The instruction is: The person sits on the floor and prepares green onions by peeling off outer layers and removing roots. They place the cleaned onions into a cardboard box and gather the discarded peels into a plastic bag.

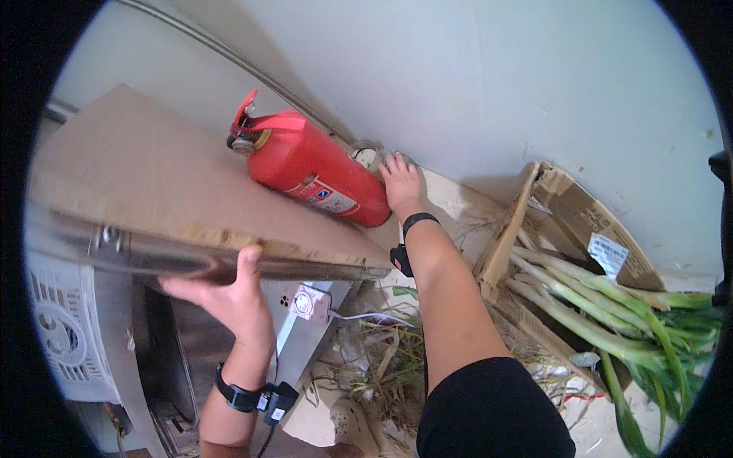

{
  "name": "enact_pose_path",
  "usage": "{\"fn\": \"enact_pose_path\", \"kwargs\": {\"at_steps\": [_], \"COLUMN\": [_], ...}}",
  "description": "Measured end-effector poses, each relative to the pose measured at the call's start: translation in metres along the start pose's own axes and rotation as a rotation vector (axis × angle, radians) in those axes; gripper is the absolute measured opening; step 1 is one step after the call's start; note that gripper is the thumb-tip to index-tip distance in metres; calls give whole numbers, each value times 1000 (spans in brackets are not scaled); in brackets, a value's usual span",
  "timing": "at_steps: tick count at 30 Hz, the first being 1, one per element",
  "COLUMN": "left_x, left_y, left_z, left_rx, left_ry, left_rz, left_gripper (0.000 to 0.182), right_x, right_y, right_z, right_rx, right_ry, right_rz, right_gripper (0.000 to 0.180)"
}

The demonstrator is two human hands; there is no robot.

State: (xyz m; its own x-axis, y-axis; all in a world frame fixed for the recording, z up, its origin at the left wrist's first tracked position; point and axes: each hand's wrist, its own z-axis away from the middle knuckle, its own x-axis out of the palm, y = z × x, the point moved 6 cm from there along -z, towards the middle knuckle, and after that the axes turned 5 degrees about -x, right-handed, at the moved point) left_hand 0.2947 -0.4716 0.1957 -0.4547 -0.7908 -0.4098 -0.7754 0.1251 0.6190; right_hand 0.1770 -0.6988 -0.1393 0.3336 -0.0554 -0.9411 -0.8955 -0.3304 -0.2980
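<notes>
My left hand point(232, 297) has its thumb at the worn edge of a large brown board point(166, 177) with a metal side, its fingers reaching to the underside, partly hidden. With fingers spread, my right hand point(401, 180) reaches down to the floor by the wall, just beside the base of a red fire extinguisher point(326, 172); what its fingertips touch is not clear. The extinguisher lies tilted along the board, its handle towards the upper left. A white round item point(364, 157) shows between the extinguisher and the wall.
An open cardboard box point(495, 263) of long green onions point(595, 315) stands at right. Dry plant scraps point(389, 366) litter the floor near a clog point(349, 426). A phone point(311, 303) with a white cable rests on a metal surface; a grey plastic crate point(71, 332) is at far left.
</notes>
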Motion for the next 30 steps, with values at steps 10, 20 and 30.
{"fn": "enact_pose_path", "kwargs": {"at_steps": [10,20,30], "left_x": [15,13,11], "left_y": [1,-6,-10], "left_z": [7,11,11], "left_rx": [260,187,179], "left_ry": [249,267,322], "left_rz": [-230,-230,-240], "left_gripper": [112,110,114], "right_x": [36,14,-3], "right_y": [1,15,38], "right_z": [-20,-21,7], "right_rx": [-141,-64,64], "right_ry": [202,272,265], "right_rz": [33,-122,-317], "right_gripper": [30,27,71]}}
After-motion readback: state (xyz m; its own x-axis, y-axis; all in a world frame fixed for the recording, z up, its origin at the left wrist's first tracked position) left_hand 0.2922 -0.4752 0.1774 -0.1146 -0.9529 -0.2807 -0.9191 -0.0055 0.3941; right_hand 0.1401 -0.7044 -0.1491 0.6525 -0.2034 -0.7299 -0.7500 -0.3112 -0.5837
